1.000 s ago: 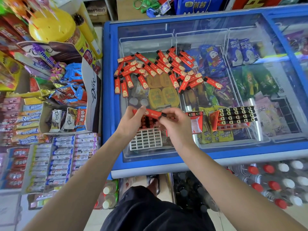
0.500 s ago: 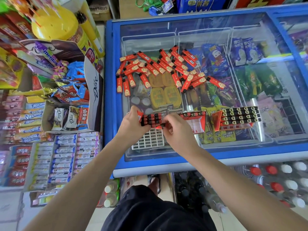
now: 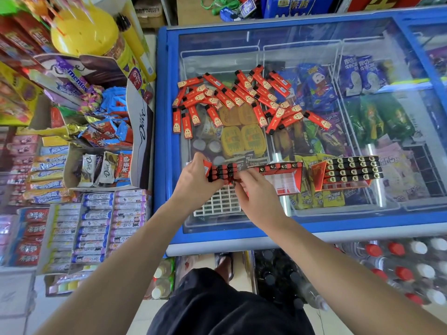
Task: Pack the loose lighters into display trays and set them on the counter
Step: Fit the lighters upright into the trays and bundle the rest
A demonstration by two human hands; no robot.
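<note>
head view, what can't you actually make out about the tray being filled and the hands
- Tray in hand: head view; the left hand and right hand cover its near side, so how many slots remain empty is hidden.
- Right hand fingertips: curled under, whether they pinch a lighter cannot be told.
- White grid insert: partly behind both hands.
- Loose lighters: printed text too small to read.

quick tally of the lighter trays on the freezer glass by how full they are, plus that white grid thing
full display tray: 1
part-filled display tray: 1
white grid: 1
total: 3
</note>
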